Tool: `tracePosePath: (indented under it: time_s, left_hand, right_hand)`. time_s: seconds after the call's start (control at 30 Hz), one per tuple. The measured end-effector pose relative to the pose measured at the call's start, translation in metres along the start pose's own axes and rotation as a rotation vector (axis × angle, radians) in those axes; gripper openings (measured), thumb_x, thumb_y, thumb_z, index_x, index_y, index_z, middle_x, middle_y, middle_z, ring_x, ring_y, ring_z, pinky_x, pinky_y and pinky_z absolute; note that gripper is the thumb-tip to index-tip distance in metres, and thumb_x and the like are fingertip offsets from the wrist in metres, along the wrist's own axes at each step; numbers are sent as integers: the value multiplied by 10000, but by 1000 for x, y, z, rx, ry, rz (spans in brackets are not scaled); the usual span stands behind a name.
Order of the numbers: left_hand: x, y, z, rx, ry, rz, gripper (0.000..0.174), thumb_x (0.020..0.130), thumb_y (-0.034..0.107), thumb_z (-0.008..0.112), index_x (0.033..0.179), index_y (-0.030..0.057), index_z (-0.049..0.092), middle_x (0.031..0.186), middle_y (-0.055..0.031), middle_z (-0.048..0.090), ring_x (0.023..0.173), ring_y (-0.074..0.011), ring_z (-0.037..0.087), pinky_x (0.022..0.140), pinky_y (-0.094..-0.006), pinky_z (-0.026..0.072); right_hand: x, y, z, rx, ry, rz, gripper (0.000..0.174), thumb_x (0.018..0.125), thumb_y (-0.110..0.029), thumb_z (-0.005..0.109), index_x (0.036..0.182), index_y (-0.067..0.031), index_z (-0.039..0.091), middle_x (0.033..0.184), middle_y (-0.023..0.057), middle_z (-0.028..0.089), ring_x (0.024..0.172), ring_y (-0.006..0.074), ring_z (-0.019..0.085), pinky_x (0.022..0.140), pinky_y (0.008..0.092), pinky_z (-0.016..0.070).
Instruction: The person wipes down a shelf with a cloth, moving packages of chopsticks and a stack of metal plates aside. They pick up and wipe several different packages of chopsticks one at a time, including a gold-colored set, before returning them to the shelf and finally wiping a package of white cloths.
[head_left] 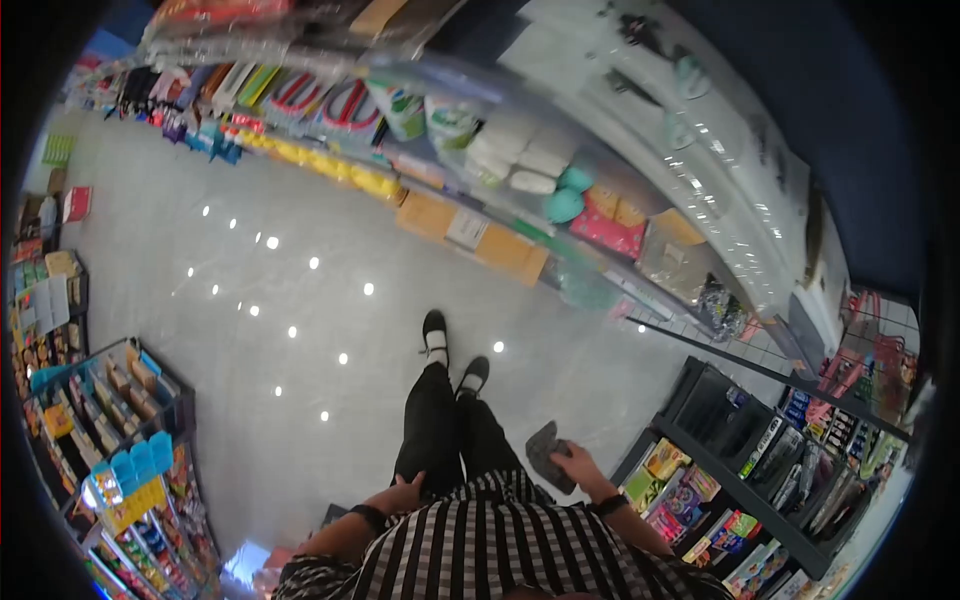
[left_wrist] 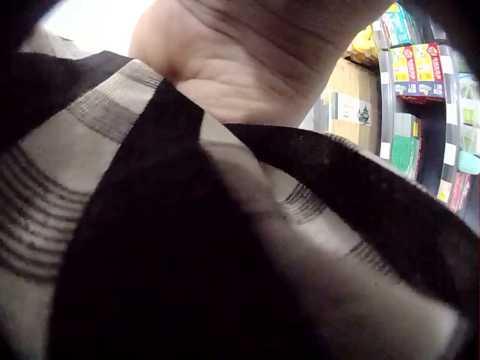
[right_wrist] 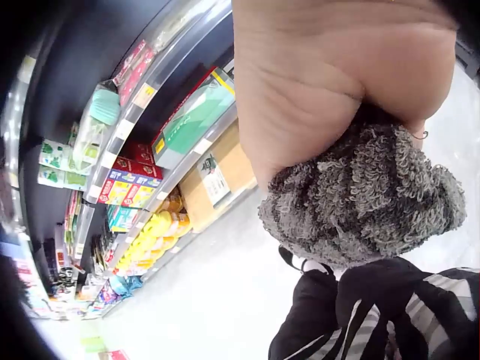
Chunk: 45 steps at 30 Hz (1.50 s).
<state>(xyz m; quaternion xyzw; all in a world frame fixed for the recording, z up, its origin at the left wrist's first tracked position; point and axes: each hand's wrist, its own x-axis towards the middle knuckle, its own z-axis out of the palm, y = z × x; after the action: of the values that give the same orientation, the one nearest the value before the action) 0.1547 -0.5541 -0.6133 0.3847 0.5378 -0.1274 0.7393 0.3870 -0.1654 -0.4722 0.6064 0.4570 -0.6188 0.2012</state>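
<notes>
A dark grey looped-pile cloth is gripped in my right hand, out to the right of my hip. In the right wrist view the cloth bunches below the palm, and the fingers are hidden behind it. My left hand rests against the dark trousers at the front of my waist, with no object showing in it. The left wrist view shows its palm close to the black-and-white striped shirt; its fingertips are out of sight.
A long shelf with a cardboard box and yellow bottles runs along the far side. Close on my right stands a black rack of packets. Display stands line the left, with shiny grey floor between.
</notes>
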Motion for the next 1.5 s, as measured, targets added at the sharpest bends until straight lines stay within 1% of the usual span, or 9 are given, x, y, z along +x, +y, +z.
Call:
tracePosePath:
  time_s: [0.07,0.13,0.33,0.47,0.67,0.87,1.33,1.4,1.5]
  left_hand:
    - [-88,92,-122,-99,59,-72,722,850,442,592,1411,54,358,1335,-340,413,1163,-481,495,1009,-490,402]
    - [-109,136,-175,-48,509,-27,601,824,357,640,1316,62,462,1182,-261,558,1112,-412,542,947,-463,452]
    - [-226,298,-347,-114,1382,791,282,801,39,639,1077,24,583,1068,-174,609,1004,-371,583,854,-404,482]
    - [-292,369,-412,68,1633,958,286,780,32,644,1061,26,593,1084,-153,594,998,-346,575,853,-392,479]
    - [-291,404,-449,540,1521,997,360,763,124,673,1104,35,596,1148,-135,576,1017,-333,546,901,-407,457]
    - [-272,415,-450,733,1407,905,421,779,180,664,1167,43,580,1235,-157,530,1122,-361,498,975,-456,404]
    - [-280,466,-463,505,1531,746,399,753,146,677,1119,16,586,1034,-166,587,1017,-354,559,847,-405,489]
    - [-295,469,-464,322,1330,611,308,770,131,662,1044,2,606,958,-185,600,982,-364,564,804,-400,498]
    - [-308,457,-487,338,1697,752,247,794,138,645,1003,10,618,921,-201,607,905,-377,582,778,-423,494]
  right_hand:
    - [-4,3,4,-19,-42,-49,493,811,-193,677,1245,-5,537,1063,123,652,961,198,615,833,318,490]
    - [-18,-18,2,-75,5,-113,514,810,-188,676,1266,-9,521,1063,124,650,972,193,611,837,320,489]
    - [-116,-157,-40,-62,113,-436,572,797,-201,672,1312,-41,484,1129,166,623,1037,221,594,912,323,457]
    - [-157,-223,-70,119,287,-756,581,795,-186,668,1313,-4,475,1161,157,612,1055,204,579,935,305,433]
    - [-182,-282,-77,135,401,-893,584,800,-183,660,1319,3,468,1153,165,616,1051,201,582,922,305,440]
    - [-156,-288,-103,478,244,-692,606,819,-179,644,1350,26,436,1186,178,594,1046,201,575,898,288,447]
    - [-136,-311,-194,323,77,-765,582,835,-156,658,1339,43,443,1201,147,579,1057,176,554,905,283,443]
    - [-148,-313,-201,283,51,-768,567,836,-150,658,1327,48,454,1209,136,576,1063,172,551,913,280,439]
    - [-170,-312,-216,327,-40,-758,504,851,-129,641,1300,34,481,1237,100,565,1108,174,544,942,276,429]
